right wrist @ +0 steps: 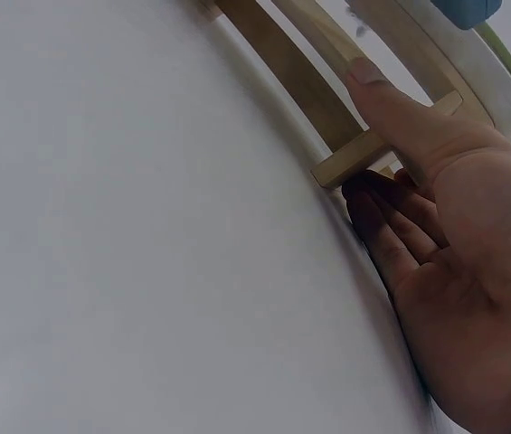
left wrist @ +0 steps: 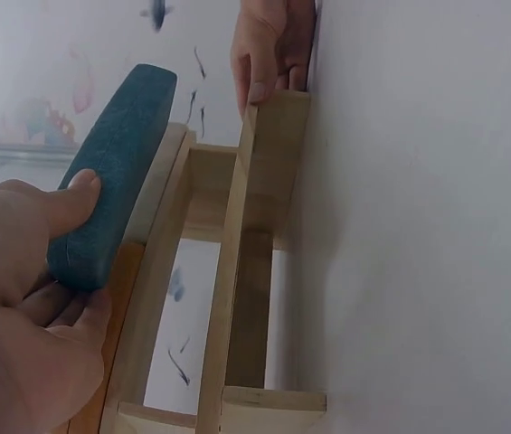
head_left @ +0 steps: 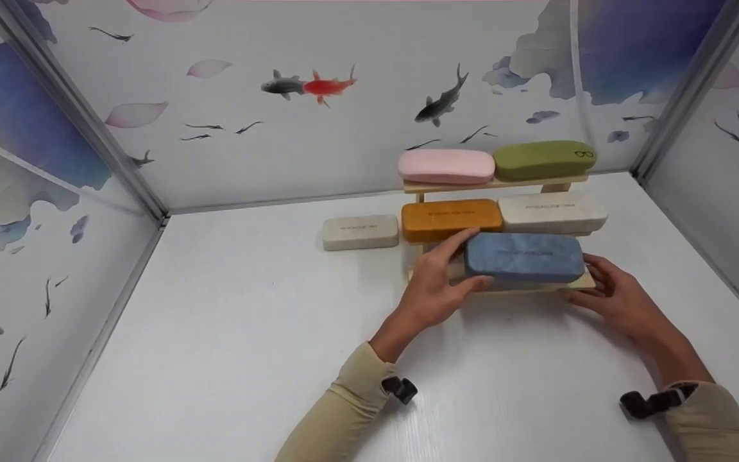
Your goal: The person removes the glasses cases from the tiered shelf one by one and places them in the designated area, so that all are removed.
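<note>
Thumb and fingers of the left hand grasp the left end of a slate-blue oblong case with rounded corners, holding it before the bottom tier of a pale wooden three-tier rack at centre right of the head frame. In the left wrist view, the case sits apart from the low front board. The right hand grips the rack's lower right corner, thumb on the board's end and fingers behind it.

Above, an orange oblong case and a cream-white oblong case lie side by side on the middle tier, close behind the blue one. Raising or pushing it inward could knock either out of line; whether it touches them cannot be told. Held at one end, it could also tip at its free right end, or catch on the front board if lowered askew. Uneven pressure from the right hand could shift the rack on the white tabletop.
</note>
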`<state>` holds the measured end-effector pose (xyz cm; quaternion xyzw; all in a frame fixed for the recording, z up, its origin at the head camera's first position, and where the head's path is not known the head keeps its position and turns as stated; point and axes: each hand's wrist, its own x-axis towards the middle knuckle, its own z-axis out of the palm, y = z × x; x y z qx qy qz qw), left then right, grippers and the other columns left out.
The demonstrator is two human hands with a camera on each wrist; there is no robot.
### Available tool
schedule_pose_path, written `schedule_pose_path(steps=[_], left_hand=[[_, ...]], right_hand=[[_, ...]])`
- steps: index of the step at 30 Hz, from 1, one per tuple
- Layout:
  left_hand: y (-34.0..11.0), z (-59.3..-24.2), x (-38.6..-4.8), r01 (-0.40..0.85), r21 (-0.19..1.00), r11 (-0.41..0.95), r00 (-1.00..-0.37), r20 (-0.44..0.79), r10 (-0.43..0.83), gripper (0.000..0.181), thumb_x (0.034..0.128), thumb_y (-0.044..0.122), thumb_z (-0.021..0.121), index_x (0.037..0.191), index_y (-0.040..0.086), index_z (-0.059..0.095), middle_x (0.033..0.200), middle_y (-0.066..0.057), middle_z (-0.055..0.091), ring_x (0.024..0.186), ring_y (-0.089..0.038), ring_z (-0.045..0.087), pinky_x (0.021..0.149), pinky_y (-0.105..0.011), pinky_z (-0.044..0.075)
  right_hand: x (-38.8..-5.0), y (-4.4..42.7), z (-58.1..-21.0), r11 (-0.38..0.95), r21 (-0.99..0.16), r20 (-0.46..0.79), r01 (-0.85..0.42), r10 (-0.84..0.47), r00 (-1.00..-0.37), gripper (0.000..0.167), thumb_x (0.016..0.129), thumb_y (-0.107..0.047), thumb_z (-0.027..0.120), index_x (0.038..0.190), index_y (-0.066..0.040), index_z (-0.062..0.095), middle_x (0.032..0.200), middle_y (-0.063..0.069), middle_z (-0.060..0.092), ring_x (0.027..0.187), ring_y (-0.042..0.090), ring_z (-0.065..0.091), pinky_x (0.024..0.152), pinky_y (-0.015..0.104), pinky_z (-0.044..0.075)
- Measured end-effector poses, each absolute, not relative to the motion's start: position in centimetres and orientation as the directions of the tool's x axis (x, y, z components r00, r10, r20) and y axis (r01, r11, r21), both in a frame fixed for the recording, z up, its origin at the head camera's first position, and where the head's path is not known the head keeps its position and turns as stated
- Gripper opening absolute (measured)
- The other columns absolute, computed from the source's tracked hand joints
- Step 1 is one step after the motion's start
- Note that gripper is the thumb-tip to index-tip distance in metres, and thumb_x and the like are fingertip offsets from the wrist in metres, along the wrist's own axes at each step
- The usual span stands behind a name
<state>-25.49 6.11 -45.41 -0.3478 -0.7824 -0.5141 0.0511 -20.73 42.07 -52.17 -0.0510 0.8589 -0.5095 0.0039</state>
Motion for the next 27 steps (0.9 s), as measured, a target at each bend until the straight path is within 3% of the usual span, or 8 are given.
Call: schedule_pose_path(steps=[3,11,20,27], left_hand=[[5.6,-45.0,-25.7,0.577,0.794,0.193,-0.759,0.434,0.485,0.075,0.0968,0.015,0.084,0.162,0.01,0.048,0.164,-0.004,0.055,0.148,-0.01,0.054,0.123,-0.026,0.047],[3.9,-43.5,-26.0,0.593,0.797,0.114,-0.748,0.493,0.445,0.076,0.0946,0.014,0.086,0.161,0.007,0.049,0.16,-0.007,0.058,0.144,-0.012,0.06,0.119,-0.031,0.052],[0.7,-42.4,-27.0,0.595,0.802,0.056,-0.751,0.53,0.394,0.077,0.0947,0.011,0.086,0.162,0.008,0.048,0.163,-0.009,0.054,0.148,-0.019,0.057,0.12,-0.029,0.051],[-2.1,-42.3,-28.0,0.582,0.813,0.032,-0.767,0.536,0.353,0.076,0.0951,0.013,0.086,0.161,0.008,0.049,0.165,-0.009,0.053,0.152,-0.02,0.054,0.124,-0.03,0.047]], right_hand=[[-20.7,42.0,-52.2,0.475,-0.876,0.042,-0.08,-0.092,-0.995,0.085,0.1,-0.03,0.081,0.169,-0.012,0.034,0.154,-0.006,0.057,0.122,-0.013,0.064,0.094,0.01,0.058],[-20.7,41.9,-52.0,0.501,-0.864,0.023,-0.055,-0.07,-0.997,0.089,0.099,-0.036,0.082,0.169,-0.011,0.032,0.159,0.01,0.054,0.12,-0.015,0.062,0.094,0.007,0.056],[-20.8,42.0,-52.3,0.493,-0.865,0.049,-0.089,-0.092,-0.994,0.086,0.102,-0.03,0.079,0.169,-0.006,0.031,0.153,-0.003,0.056,0.121,-0.014,0.061,0.093,0.009,0.057],[-20.8,42.0,-52.3,0.5,-0.862,0.047,-0.084,-0.087,-0.995,0.087,0.102,-0.031,0.079,0.17,-0.007,0.03,0.161,0.019,0.051,0.122,-0.016,0.06,0.094,0.006,0.054]])
